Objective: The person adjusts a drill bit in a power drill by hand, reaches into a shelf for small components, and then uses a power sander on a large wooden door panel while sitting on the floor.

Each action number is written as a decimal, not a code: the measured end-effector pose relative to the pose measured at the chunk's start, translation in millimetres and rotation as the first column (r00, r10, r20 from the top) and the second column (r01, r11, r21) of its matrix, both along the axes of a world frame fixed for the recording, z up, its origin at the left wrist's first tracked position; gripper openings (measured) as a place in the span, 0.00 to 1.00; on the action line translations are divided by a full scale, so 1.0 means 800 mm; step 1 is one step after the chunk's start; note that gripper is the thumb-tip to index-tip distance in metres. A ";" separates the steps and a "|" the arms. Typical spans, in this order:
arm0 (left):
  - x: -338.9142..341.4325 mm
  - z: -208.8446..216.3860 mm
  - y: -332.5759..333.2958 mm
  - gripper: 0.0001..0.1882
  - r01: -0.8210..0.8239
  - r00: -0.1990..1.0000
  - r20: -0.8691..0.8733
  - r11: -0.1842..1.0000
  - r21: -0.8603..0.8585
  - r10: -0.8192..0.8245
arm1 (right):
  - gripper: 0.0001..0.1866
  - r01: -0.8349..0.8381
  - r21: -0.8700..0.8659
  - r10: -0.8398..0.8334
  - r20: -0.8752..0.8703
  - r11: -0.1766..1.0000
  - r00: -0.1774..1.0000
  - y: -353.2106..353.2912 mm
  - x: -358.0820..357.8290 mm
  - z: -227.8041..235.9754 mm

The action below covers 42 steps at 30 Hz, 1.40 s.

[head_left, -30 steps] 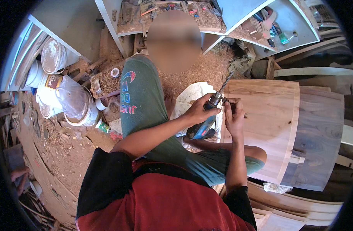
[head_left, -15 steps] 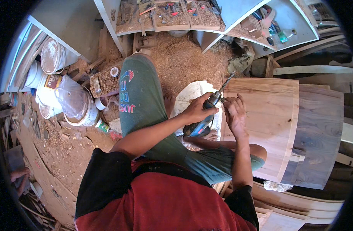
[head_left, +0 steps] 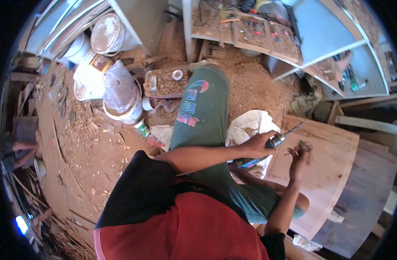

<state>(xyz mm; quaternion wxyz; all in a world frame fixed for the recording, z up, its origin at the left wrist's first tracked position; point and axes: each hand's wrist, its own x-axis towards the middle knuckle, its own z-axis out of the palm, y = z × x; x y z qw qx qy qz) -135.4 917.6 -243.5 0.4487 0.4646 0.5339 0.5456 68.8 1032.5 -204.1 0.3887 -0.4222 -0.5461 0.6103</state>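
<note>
My left hand [head_left: 260,145] is wrapped round the front of a power drill [head_left: 250,163] with a dark body and blue parts. Its chuck [head_left: 276,139] and long twist bit [head_left: 294,128] point up and to the right, over a wooden panel [head_left: 322,162]. To the right of the chuck, and apart from it, my right hand [head_left: 300,157] is closed on a small metal tool that looks like a chuck key [head_left: 302,143]. A thin bar sticks out beside the fingers. Some of the drill is hidden behind my left hand and arm.
A white sack [head_left: 254,123] lies beneath the drill. A darker board [head_left: 365,182] is right of the panel. Buckets [head_left: 122,106] and a shaving-covered box [head_left: 164,84] stand left. An open cabinet [head_left: 267,39] with tools is ahead. Another person's arm [head_left: 25,151] shows far left.
My right hand has come away from the chuck, taking the small tool rightward. The whole view has swung left, so the scene sits farther right and lower.
</note>
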 end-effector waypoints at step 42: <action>0.015 0.018 0.003 0.32 -0.094 0.965 0.212 0.961 -0.262 0.152 | 0.21 0.021 0.406 -0.030 0.015 0.914 0.999 0.498 -0.302 0.154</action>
